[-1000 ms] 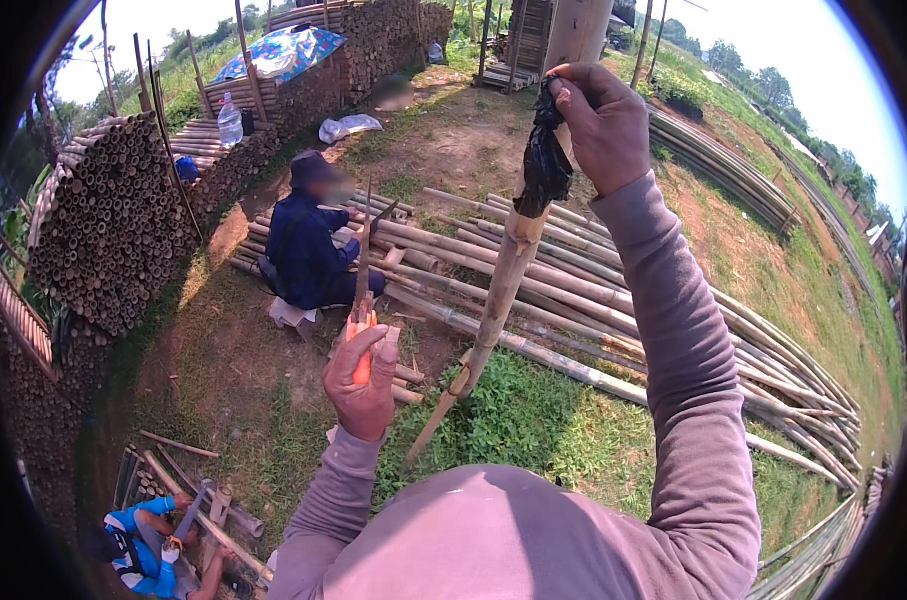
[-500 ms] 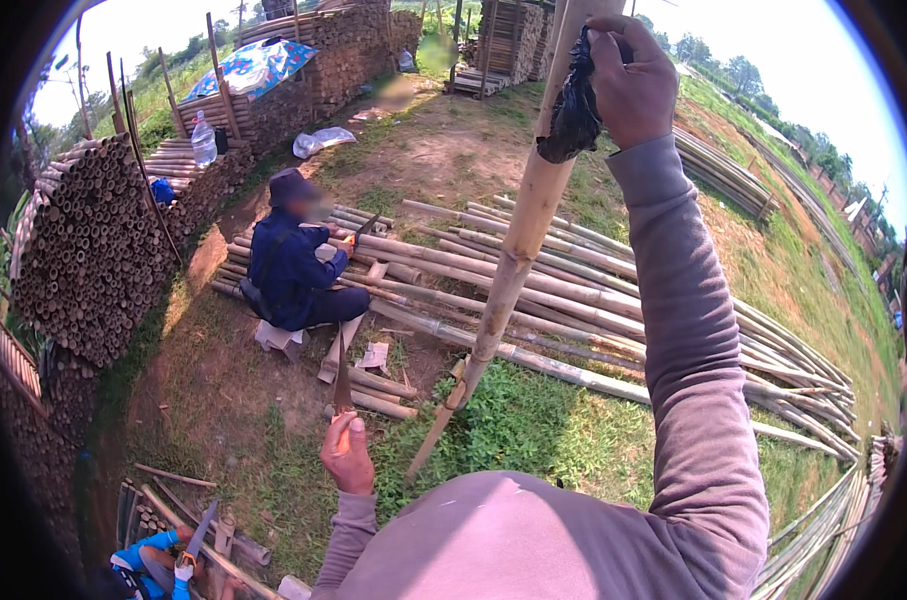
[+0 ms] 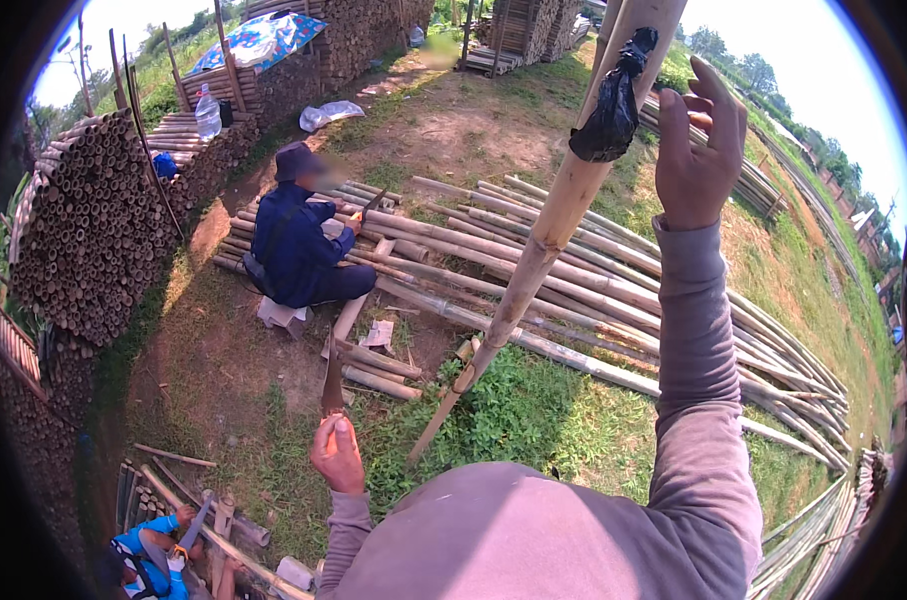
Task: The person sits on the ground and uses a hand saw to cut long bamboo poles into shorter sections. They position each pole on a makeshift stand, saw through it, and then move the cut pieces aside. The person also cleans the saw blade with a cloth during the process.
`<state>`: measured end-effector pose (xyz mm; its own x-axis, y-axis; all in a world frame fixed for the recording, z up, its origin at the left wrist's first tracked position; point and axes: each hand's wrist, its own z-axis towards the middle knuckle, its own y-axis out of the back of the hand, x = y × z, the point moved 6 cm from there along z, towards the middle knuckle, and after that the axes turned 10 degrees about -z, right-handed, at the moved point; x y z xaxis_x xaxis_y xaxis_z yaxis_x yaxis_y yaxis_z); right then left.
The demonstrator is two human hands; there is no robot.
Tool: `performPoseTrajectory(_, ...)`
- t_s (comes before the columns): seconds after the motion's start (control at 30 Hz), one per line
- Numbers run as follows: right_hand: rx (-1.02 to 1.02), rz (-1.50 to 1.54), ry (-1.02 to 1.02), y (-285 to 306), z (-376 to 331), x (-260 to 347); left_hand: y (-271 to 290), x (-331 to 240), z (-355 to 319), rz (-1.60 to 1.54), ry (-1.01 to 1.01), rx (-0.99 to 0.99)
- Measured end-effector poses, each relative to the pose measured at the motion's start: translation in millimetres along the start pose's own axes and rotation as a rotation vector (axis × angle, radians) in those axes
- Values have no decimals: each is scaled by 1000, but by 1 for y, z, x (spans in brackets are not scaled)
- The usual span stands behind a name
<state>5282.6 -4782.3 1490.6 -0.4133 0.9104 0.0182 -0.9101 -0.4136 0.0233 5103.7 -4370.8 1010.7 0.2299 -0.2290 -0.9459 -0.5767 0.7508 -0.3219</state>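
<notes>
My left hand is closed around the orange handle of a handsaw, whose narrow blade points up and away from me. A thick bamboo pole stands at a slant in front of me, leaning right toward its top. A crumpled black plastic bag clings to the pole's upper part. Just right of the bag, my raised right hand is open, its fingers curved and apart. It holds nothing and does not touch the bag.
Long bamboo poles lie across the ground. A person in dark blue sits among them with a saw. Another person in bright blue works at lower left. Cut bamboo stacks rise at left. A green plant surrounds the pole's foot.
My right hand has let go of the black plastic bag and moved right, away from the pole. The bag stays on the pole. My left hand keeps the handsaw in nearly the same place.
</notes>
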Motion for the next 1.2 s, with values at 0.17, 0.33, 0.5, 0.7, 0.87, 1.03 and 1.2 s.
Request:
performPoseTrajectory(0.17,542,-37,-179,49,-221,-19,29,-17,-3,128,14,-69)
performPoseTrajectory(0.33,2393,-210,-1057,269,-691,-55,109,-3,-42,151,121,-264)
performPoseTrajectory(0.5,2639,130,-985,283,-715,-27,154,-34,-95,260,188,-525)
performPoseTrajectory(0.7,2280,890,-1255,117,-622,19,142,-56,-110,190,38,-739)
performPoseTrajectory(0.87,2528,968,-1249,79,-676,66,126,-63,-88,121,-53,-751)
performPoseTrajectory(1.03,2569,529,-561,77,-753,53,123,-84,-41,63,-118,-802)
performPoseTrajectory(1.2,2469,396,-321,6,-809,78,157,-65,40,71,-142,-776)
